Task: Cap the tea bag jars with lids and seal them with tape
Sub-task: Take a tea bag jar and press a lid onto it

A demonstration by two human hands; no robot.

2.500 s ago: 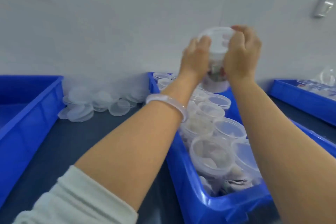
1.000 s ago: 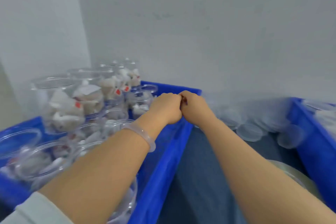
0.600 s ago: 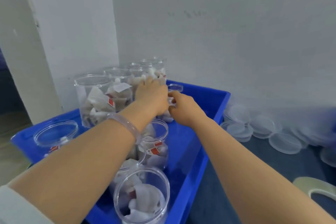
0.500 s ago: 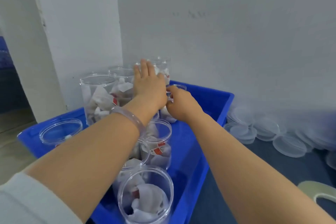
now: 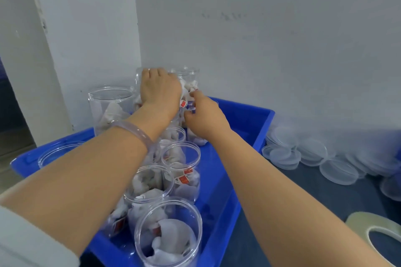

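Clear-plastic back jar (image 5: 138, 82) | left hand (image 5: 159, 91) clasps its top | right hand (image 5: 205, 116) curled, hold unclear | risk: crowding topples neighbouring jars (image 5: 111, 106)

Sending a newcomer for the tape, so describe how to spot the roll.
Start at the blue bin of jars. On the dark table to its right, at the near edge, lies the tape roll. Unlike the flat clear lids piled by the wall, it is a thick pale ring with an open middle.

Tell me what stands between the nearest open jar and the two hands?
More lidless tea bag jars, standing close together inside the blue bin, as the head view shows.
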